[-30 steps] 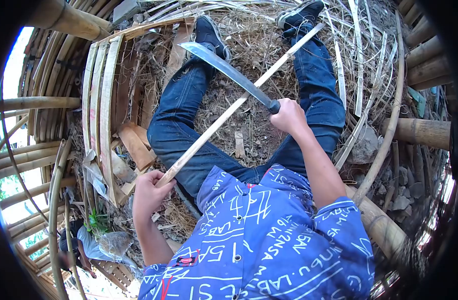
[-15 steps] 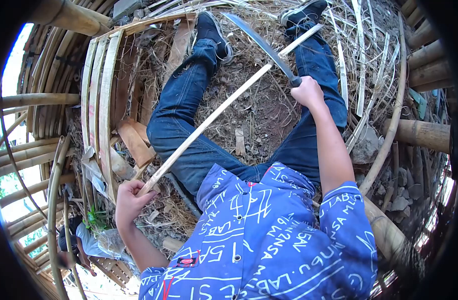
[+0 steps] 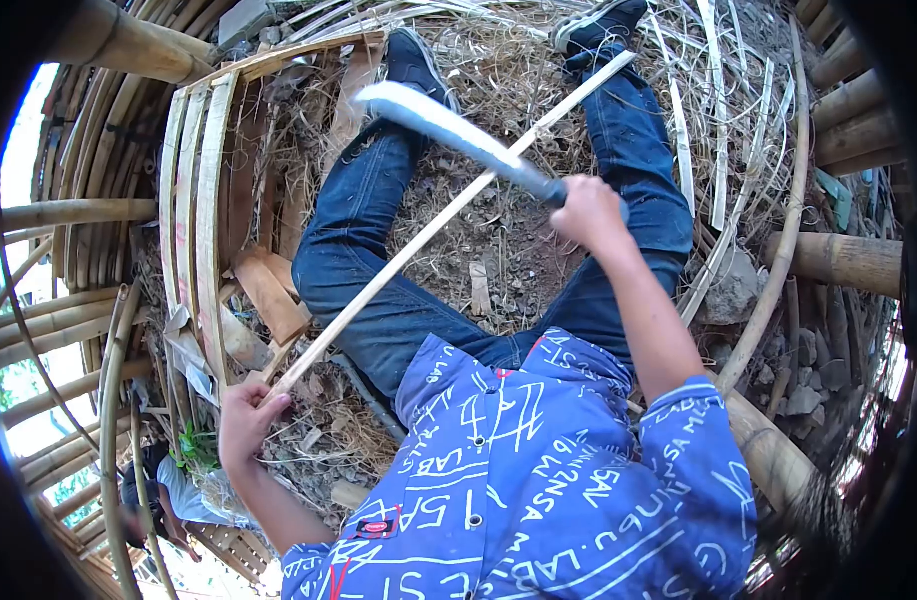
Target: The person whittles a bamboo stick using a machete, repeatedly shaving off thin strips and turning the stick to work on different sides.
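My left hand pinches the near end of a long, pale bamboo strip. The strip slants up to the right, across my left thigh and the gap between my legs, and its far end overlaps my right shin. In my right hand, closed round the dark handle, is a machete. Its blade points up to the left and crosses over the strip, with the tip near my left shoe. Motion blurs the blade a little.
Wooden slats stand left of my legs, beside a wood offcut. Shavings and thin strips litter the ground. Bamboo poles border the right side, near stones. Another person is at lower left.
The machete has swung left and towards me along the strip, its blade now flatter. My left hand has shifted slightly left and down with the strip's end.
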The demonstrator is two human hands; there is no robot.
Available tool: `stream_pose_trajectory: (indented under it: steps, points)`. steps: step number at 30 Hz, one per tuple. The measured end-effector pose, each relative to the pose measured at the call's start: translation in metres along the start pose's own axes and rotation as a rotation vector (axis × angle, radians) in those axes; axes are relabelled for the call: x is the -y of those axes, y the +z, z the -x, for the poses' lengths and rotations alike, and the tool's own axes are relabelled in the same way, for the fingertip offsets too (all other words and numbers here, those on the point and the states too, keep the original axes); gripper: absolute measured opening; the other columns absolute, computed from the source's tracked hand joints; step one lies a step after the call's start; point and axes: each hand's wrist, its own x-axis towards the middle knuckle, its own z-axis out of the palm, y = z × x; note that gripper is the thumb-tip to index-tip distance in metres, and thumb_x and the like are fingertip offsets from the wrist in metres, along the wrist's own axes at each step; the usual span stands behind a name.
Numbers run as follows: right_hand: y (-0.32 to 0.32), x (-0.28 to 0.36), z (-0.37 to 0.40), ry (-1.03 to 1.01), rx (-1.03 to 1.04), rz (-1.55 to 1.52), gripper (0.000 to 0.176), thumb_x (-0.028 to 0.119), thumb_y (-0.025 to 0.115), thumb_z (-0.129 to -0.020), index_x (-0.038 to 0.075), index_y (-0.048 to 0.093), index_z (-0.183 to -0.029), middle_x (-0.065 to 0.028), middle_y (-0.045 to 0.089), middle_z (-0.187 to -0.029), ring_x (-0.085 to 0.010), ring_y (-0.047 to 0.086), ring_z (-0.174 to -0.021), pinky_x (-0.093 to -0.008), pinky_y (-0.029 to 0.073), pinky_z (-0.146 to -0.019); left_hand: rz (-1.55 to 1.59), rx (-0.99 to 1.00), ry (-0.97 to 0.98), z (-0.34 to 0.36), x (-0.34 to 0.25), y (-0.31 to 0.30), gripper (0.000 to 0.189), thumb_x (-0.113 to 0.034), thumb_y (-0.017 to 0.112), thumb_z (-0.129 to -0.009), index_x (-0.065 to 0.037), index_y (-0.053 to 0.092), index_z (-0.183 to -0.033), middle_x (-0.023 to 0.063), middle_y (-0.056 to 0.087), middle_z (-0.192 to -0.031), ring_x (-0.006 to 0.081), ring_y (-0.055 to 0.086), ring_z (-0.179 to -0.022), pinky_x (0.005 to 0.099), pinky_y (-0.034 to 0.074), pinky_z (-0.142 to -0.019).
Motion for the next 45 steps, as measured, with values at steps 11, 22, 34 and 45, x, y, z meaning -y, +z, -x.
stream_pose_trajectory:
  steps: [11, 22, 34, 45]
  points:
    - [0.007, -0.002, -0.012, 0.061, -0.071, -0.080, 0.027, 0.015, 0.060, -0.069, -0.001, 0.068, -0.090, -0.0270, 0.069, -0.090, -0.0428, 0.068, -0.090, -0.0496, 0.054, -0.086, 0.090, 0.157, -0.030, -0.020, 0.026, -0.012, 0.021, -0.010, 0.075, -0.084, -0.001, 0.064, -0.070, -0.0093, 0.047, -0.057, -0.0005, 0.036, -0.050, 0.0217, 0.025, -0.045]
    - [0.047, 0.066, 0.066, -0.107, 0.165, -0.444, 0.023, 0.018, 0.061, -0.070, 0.000, 0.067, -0.084, -0.0277, 0.067, -0.080, -0.0451, 0.067, -0.081, -0.0516, 0.054, -0.080, 0.111, 0.001, 0.038, -0.003, -0.005, 0.022, 0.026, -0.016, 0.080, -0.081, -0.001, 0.063, -0.068, -0.0069, 0.051, -0.057, -0.0002, 0.041, -0.051, 0.0213, 0.028, -0.045]
    - [0.039, 0.098, 0.120, -0.335, 0.331, -0.389, 0.028, 0.021, 0.063, -0.070, 0.001, 0.069, -0.088, -0.0255, 0.067, -0.076, -0.0427, 0.067, -0.076, -0.0503, 0.054, -0.074, 0.026, -0.054, 0.089, 0.029, -0.005, 0.055, 0.034, -0.020, 0.081, -0.079, 0.001, 0.058, -0.066, -0.0013, 0.048, -0.053, 0.0047, 0.039, -0.051, 0.0264, 0.030, -0.046]
    - [0.022, 0.094, 0.139, -0.403, 0.322, -0.382, 0.031, 0.022, 0.065, -0.068, 0.004, 0.070, -0.093, -0.0244, 0.067, -0.074, -0.0427, 0.067, -0.074, -0.0494, 0.055, -0.072, 0.140, 0.017, 0.108, 0.019, -0.016, 0.079, 0.032, -0.022, 0.080, -0.082, 0.000, 0.060, -0.070, -0.0026, 0.050, -0.055, 0.0039, 0.042, -0.052, 0.0253, 0.032, -0.046]
